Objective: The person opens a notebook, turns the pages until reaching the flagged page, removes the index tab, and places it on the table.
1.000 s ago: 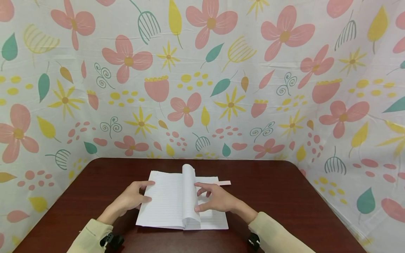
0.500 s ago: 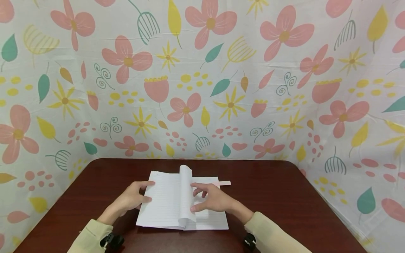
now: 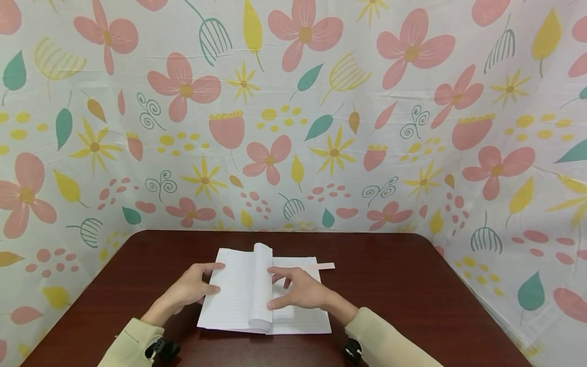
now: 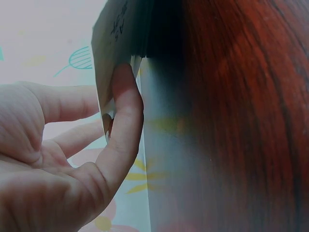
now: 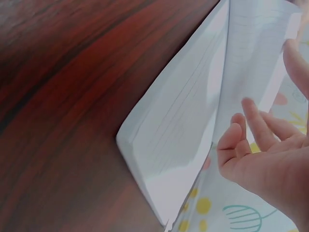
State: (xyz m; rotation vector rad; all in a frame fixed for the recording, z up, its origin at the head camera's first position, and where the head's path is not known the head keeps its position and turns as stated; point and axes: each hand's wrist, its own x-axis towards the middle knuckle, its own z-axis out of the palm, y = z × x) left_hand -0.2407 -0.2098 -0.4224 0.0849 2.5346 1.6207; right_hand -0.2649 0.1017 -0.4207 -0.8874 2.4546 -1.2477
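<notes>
An open lined notebook [image 3: 235,290] lies on the dark table. My left hand [image 3: 190,286] grips its left edge, thumb and index fingertip on the page; in the left wrist view a finger [image 4: 126,121] bends under the cover [image 4: 113,53], which bears dark handwriting. Near the middle, a curled page [image 3: 262,293] stands up and bows over the left half. My right hand [image 3: 300,289] touches that page's edge with thumb and index fingertip spread apart. In the right wrist view its other fingers [image 5: 251,113] are loosely bent beside the page's underside.
A pale strip [image 3: 326,265] sticks out past the notebook's upper right edge. Brown wood-grain table [image 3: 390,275] surrounds the notebook. Floral cloth [image 3: 293,153] hangs behind and along the sides. A dark wrist device [image 3: 162,349] is worn at the left sleeve, another [image 3: 353,349] at the right.
My right hand has moved left, and the curled page has swung left with it, uncovering more of the right-hand page. My left hand has stayed in place.
</notes>
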